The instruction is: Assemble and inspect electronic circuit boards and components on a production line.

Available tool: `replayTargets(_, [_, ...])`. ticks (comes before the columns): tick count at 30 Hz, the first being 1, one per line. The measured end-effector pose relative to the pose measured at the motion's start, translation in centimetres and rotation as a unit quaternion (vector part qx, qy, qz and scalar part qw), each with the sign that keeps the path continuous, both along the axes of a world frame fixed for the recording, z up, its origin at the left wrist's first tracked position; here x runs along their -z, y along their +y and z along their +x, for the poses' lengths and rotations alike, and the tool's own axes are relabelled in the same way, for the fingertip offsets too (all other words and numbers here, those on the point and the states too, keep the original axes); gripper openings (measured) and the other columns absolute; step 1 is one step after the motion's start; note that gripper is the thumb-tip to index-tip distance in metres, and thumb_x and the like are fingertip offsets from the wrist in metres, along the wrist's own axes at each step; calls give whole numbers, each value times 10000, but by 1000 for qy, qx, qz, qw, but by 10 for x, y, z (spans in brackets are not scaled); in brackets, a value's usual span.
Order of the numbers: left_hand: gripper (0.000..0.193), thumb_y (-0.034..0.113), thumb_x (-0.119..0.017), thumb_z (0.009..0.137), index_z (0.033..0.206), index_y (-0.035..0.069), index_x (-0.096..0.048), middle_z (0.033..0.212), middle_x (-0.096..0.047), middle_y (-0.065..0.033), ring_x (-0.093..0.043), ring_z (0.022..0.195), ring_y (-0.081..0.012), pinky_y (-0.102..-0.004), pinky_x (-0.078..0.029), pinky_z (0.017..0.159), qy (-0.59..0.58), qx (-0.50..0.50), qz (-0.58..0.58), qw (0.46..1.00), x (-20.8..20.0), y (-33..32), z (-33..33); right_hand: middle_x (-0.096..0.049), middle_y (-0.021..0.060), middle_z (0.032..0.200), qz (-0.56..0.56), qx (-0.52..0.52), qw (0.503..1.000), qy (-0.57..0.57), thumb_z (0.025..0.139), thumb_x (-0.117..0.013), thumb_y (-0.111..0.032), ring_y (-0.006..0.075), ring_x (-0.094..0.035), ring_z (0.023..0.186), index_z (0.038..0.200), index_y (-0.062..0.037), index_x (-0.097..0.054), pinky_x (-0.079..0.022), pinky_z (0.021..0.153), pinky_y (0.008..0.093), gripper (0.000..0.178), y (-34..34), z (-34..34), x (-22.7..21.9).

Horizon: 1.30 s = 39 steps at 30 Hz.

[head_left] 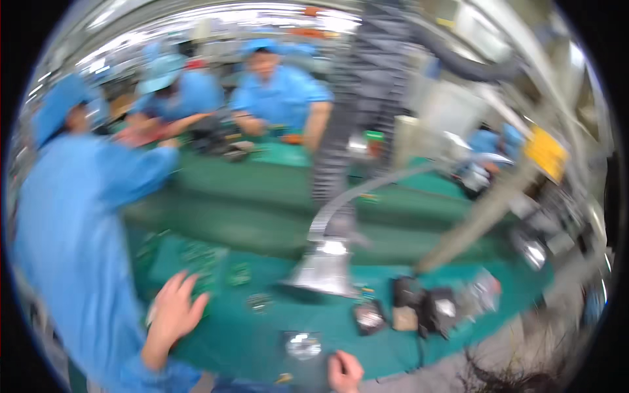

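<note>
Over the left part of the green bench mat, my left hand is held palm down with its fingers apart. Several small green circuit boards lie just beyond it, and another board is a little to the right. My right hand is at the near edge with its fingers curled in; whatever may be inside them is hidden. Left of that hand lies a shiny silvery round item, perhaps in clear plastic. A smaller round piece rests farther back. Motion blur smears the details.
A metal lamp-shaped hood on a flexible arm hangs over the bench. Dark blocks and clear bags lie at right. Behind runs a green conveyor belt. A blue-clad co-worker is close on the left; others work across the belt.
</note>
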<state>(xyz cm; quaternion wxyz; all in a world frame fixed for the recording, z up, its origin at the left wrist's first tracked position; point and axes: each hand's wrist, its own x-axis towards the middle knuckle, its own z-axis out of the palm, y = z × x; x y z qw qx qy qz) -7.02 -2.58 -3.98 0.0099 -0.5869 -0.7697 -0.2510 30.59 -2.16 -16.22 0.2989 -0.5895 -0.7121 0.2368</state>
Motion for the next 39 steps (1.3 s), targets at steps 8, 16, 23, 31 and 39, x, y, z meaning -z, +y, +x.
replayTargets(8, [630,353,-661,839,1292,-54,-499,1322,-454,-343,-449,1205,-494,-508,-368,1045,40,-21,-24,999,89,-53,8,-602,148,739,302,-76,946,93,780,-689,-77,327,-597,630,961,-12,-666,-476,567,398,193,17,-7,21])
replayTargets(16, [658,263,-660,822,1323,-91,-425,1315,-432,-357,-422,1213,-509,-525,-342,1056,28,16,-2,999,132,-42,9,-603,148,944,245,-20,966,79,860,-654,-152,302,-564,717,1037,-56,-642,-457,621,404,203,1,5,39])
replayTargets(23, [635,97,-722,710,1289,-26,-491,1225,-560,-260,-531,1133,-432,-454,-409,1001,-53,-85,-28,995,84,-30,8,-683,137,829,209,14,968,139,769,-732,-81,263,-664,690,956,-24,-686,-537,611,349,201,14,-9,2])
replayTargets(31, [705,255,-729,739,1334,8,-443,1123,-547,-208,-515,1062,-396,-467,-448,923,-7,-85,-131,988,20,-58,27,-630,109,786,156,-45,971,174,833,-614,21,200,-587,663,1049,55,-612,-471,598,301,218,7,1,11])
replayTargets(39, [671,258,-678,802,1374,38,-404,1195,-531,-230,-495,1157,-384,-446,-422,998,53,-138,-254,956,19,-6,-55,-629,111,799,155,-54,969,186,827,-597,33,195,-579,674,1099,58,-596,-472,610,300,273,5,1,11])
